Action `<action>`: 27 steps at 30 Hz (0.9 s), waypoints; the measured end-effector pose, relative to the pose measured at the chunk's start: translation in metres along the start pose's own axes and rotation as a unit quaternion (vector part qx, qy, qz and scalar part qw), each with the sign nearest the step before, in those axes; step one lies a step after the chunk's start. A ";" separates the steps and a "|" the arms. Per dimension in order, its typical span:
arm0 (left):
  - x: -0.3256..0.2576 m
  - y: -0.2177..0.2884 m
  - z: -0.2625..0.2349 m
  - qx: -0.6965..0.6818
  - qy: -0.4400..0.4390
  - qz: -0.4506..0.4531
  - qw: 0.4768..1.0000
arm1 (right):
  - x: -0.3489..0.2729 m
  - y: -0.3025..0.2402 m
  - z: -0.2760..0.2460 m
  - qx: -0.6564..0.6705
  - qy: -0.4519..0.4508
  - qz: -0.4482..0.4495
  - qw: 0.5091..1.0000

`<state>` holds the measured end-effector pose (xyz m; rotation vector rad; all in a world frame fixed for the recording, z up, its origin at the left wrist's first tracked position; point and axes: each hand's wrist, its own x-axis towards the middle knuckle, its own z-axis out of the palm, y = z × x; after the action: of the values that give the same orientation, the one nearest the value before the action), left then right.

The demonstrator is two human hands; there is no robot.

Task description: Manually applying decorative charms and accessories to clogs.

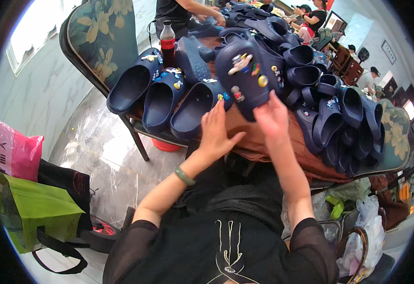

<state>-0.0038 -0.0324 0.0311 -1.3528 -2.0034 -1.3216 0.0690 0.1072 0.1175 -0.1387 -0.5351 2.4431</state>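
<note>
My right hand (273,117), slightly blurred, grips the lower edge of a navy clog (244,75) with colourful charms on its upper; the clog is held up, tilted. My left hand (216,130), a green bangle on its wrist, has its fingers stretched out and thumb apart. Its fingertips are at the charm-studded side of another navy clog (188,113); whether they press on it I cannot tell. Two more decorated clogs (162,102) (133,85) stand in a row to the left. Behind them one clog shows its patterned sole (192,59).
Many navy clogs (330,113) are piled at the right and far back. A bottle of dark drink (167,45) stands behind the row. Floral-backed chairs (100,38) flank the work area. Bags (41,208) lie at the left. Another person's hands (216,19) work at the far side.
</note>
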 end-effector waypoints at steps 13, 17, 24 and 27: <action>0.044 -0.034 0.012 -0.144 -0.105 -0.042 0.983 | -0.096 -0.026 -0.075 -0.562 -0.153 -0.021 0.813; 0.055 -0.007 0.008 0.124 -0.361 -0.040 0.923 | -0.071 -0.055 -0.088 -0.711 -0.029 -0.376 0.594; 0.020 -0.022 0.019 0.035 -0.051 0.089 0.994 | -0.018 -0.073 -0.115 -0.677 -0.132 0.102 0.716; 0.000 -0.014 -0.012 -0.139 -0.102 -0.096 0.980 | -0.025 -0.075 -0.116 -0.675 -0.198 0.066 0.708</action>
<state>-0.0177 -0.0444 0.0299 -1.5003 -2.1943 -1.6631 0.1568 0.1859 0.0417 -0.2336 -2.4678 1.6384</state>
